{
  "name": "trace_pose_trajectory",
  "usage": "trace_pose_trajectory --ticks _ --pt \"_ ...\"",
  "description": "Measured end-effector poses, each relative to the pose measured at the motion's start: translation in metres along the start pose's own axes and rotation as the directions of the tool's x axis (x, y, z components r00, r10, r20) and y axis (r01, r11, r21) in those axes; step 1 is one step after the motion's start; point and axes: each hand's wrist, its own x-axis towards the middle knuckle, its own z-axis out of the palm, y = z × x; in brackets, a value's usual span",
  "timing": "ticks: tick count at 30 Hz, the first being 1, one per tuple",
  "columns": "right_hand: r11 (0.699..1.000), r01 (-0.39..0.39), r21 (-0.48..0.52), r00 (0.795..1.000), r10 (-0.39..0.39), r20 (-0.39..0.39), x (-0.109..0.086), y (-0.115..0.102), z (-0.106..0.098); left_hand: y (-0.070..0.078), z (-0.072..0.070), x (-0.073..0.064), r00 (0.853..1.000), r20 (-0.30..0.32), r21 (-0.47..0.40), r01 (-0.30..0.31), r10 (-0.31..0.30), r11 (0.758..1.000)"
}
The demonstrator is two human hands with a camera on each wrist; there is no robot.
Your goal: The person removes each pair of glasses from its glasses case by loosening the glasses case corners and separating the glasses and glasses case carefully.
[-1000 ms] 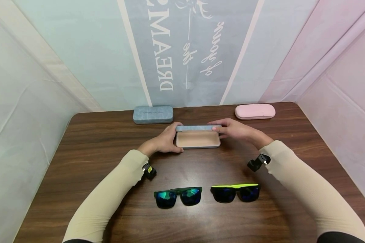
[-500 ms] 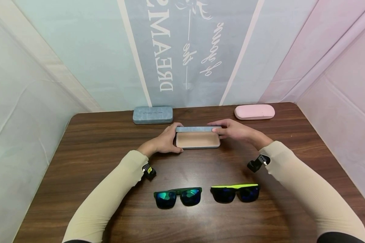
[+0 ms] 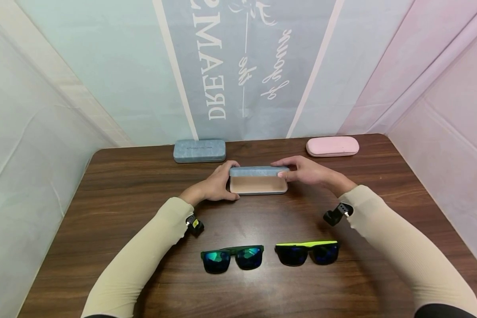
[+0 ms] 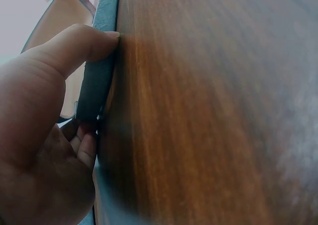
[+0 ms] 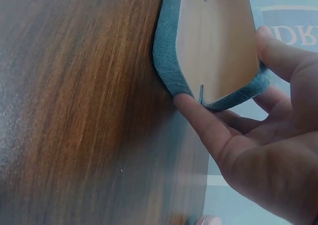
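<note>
A blue glasses case with a beige lining lies partly open in the middle of the table, its lid tilted above the base. My left hand grips the case's left end, thumb on the front wall and the other fingers round the end. At the right end, my right hand holds the lid, its thumb on the lid's front edge; the right wrist view shows the beige lining between the two halves. Nothing shows inside the visible part of the case.
Toward the front of the wooden table lie sunglasses with green mirrored lenses and black sunglasses with a yellow-green top. Along the back edge stand a closed blue glasses case and a pink one, before a cloth backdrop.
The lid has tipped forward and down over the base, so more of its blue outside shows and less lining. My right thumb has come down with it; my left hand stays put.
</note>
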Motion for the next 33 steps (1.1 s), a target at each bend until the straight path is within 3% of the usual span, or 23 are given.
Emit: trace_pose_trajectory --ticks 33 --pt "0.993 0.072 -0.097 0.997 -0.074 -0.020 -0.0020 0.0009 0.0034 -0.0019 0.0033 0.0005 0.999 -0.029 -0.001 -0.032 0.031 1.000"
